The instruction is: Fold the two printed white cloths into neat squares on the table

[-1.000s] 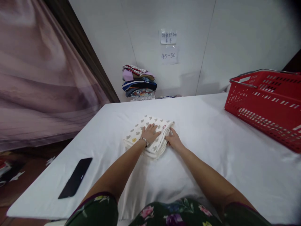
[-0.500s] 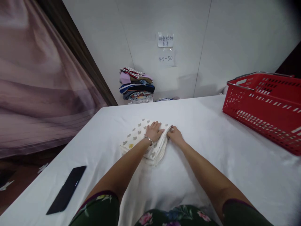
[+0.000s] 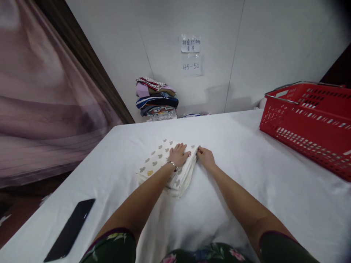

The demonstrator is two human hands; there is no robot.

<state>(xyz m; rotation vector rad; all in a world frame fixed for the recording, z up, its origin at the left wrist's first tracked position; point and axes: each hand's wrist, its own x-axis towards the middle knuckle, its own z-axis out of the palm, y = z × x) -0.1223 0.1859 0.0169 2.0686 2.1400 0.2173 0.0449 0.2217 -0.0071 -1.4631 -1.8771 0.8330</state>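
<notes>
A folded white cloth (image 3: pixel 155 160) with grey mouse-head shapes and one yellow motif lies on the white-covered table, several layers thick at its right edge. My left hand (image 3: pixel 178 155), with a bracelet at the wrist, rests flat on top of it, fingers spread. At the cloth's far right corner, my right hand (image 3: pixel 205 157) pinches the edge between thumb and fingers. My left forearm hides part of the cloth's near side.
A dark flat phone-like slab (image 3: pixel 70 230) lies at the table's left. The red perforated basket (image 3: pixel 307 135) stands at the right. Beyond the far edge rises a stack of folded fabrics (image 3: pixel 157 98) against the wall. A pink curtain (image 3: pixel 49 98) hangs at the left.
The view has shifted slightly. My left hand stays pressed on the cloth and my right hand keeps its pinch on the corner, with the layered right edge lying a little flatter.
</notes>
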